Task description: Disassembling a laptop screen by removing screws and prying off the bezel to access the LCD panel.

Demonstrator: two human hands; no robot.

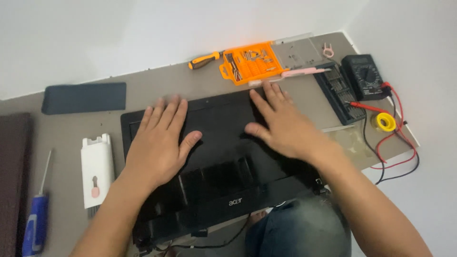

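Head view: left hand [159, 140] and right hand [281, 123] lie flat, fingers spread, on black laptop [219, 162].

Your left hand [159, 143] and right hand [281, 124] lie flat and cover much of the black laptop screen panel [216, 157], so that stretch of it can't be read. The panel's near edge is hidden behind your knee [297, 228]. Left of the panel, the blue screwdriver [35, 223] is blurred and cut by the bottom edge.
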